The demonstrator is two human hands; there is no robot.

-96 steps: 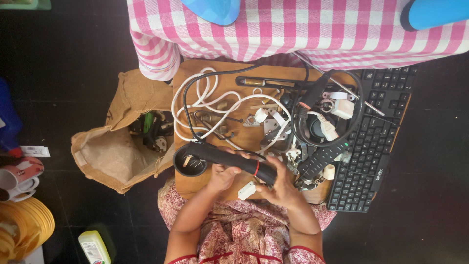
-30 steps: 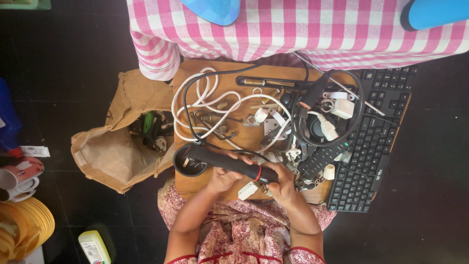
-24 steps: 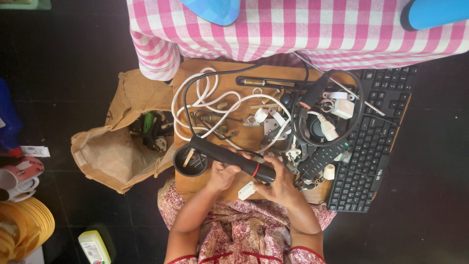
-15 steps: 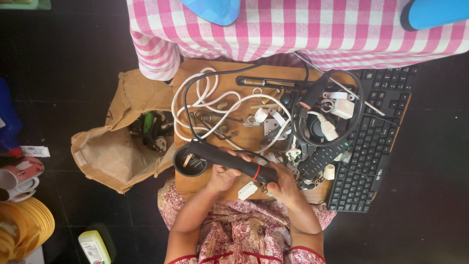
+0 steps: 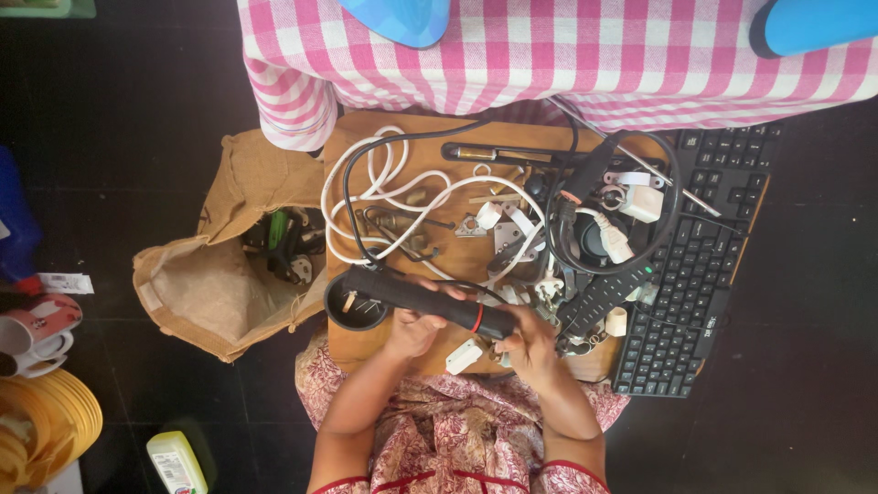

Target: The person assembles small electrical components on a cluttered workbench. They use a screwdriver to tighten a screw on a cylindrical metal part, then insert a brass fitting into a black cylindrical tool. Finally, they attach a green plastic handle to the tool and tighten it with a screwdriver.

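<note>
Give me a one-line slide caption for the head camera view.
Both hands, left and right, hold a black hair tool over a cluttered wooden board.

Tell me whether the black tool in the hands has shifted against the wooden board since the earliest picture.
Barely. The black tool lies in the same spot on the wooden board, round end at the left edge, only rocking slightly.

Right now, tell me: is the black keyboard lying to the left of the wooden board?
No. The black keyboard lies at the right edge of the wooden board; the burlap sack is on the left.
</note>
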